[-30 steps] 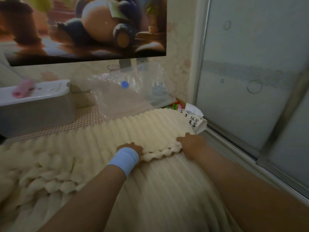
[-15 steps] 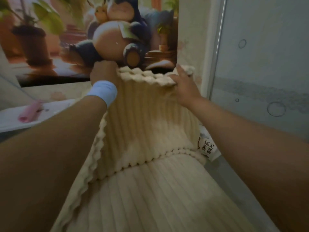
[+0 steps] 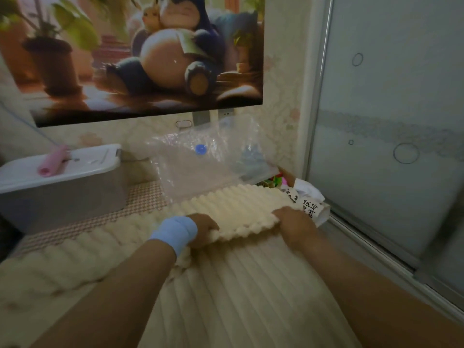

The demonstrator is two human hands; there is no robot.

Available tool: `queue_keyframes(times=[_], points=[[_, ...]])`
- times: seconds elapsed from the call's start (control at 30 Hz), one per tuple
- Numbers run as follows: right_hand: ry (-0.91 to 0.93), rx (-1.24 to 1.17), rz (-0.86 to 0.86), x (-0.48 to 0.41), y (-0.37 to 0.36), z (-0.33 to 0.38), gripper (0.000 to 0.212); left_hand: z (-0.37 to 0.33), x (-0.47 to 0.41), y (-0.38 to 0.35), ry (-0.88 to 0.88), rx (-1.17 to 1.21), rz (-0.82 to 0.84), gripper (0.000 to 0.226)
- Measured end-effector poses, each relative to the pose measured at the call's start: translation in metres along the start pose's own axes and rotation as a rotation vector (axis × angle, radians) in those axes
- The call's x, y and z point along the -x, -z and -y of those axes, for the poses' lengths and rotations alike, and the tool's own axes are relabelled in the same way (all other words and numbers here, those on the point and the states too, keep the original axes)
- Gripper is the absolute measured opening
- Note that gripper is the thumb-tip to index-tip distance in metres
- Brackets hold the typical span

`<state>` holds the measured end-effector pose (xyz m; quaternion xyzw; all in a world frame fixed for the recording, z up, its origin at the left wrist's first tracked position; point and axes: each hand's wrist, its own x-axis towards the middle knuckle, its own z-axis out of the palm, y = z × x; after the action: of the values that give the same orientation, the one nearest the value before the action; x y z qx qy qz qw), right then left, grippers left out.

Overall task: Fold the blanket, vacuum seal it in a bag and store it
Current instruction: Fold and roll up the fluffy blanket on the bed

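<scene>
Blanket edge held up in front of the poster point(image 3: 140, 54) 0.5 s ago is back down on the bed point(image 3: 143, 200); both hands came down w/ it. Left hand point(image 3: 203, 228), w/ pale blue wristband point(image 3: 175, 231), has fingers curled round the scalloped edge of the cream blanket point(image 3: 238, 204). Right hand point(image 3: 293, 222) grips the same edge near its R corner, fingers out of sight under it. Both clamped on fabric, hands apart.

Blanket lies across the bed, top layer folded over a ribbed lower layer. Just beyond it: clear vacuum bag point(image 3: 213, 172) w/ blue valve point(image 3: 200, 148), against the wall.

White packet point(image 3: 310, 208) beside right hand has black Chinese chars, partly hidden, not legible in full.

Grey storage box point(image 3: 62, 194) at left, pink roll point(image 3: 51, 163) on its lid.
</scene>
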<state>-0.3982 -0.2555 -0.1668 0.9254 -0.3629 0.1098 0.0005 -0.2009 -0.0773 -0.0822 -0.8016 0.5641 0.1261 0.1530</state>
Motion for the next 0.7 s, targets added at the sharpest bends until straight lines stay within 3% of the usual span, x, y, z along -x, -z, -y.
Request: queue_keyframes(times=[0.13, 0.2, 0.3, 0.47, 0.7], points=[[-0.006, 0.145, 0.233, 0.020, 0.003, 0.006, 0.035, -0.019, -0.003, -0.017, 0.076, 0.163, 0.317, 0.065], [-0.041, 0.132, 0.369, 0.015, 0.012, 0.013, 0.037, -0.025, -0.007, -0.016, 0.155, 0.329, 0.366, 0.065], [-0.046, 0.143, 0.407, -0.006, 0.025, 0.022, 0.035, -0.017, -0.025, -0.004, 0.059, 0.322, 0.192, 0.042], [-0.037, 0.042, 0.222, -0.073, 0.027, 0.036, 0.027, 0.020, -0.071, 0.020, 0.074, 0.187, -0.191, 0.028], [0.050, -0.134, 0.242, -0.182, 0.004, 0.044, 0.052, 0.080, -0.159, 0.030, 0.229, 0.193, -0.159, 0.047]])
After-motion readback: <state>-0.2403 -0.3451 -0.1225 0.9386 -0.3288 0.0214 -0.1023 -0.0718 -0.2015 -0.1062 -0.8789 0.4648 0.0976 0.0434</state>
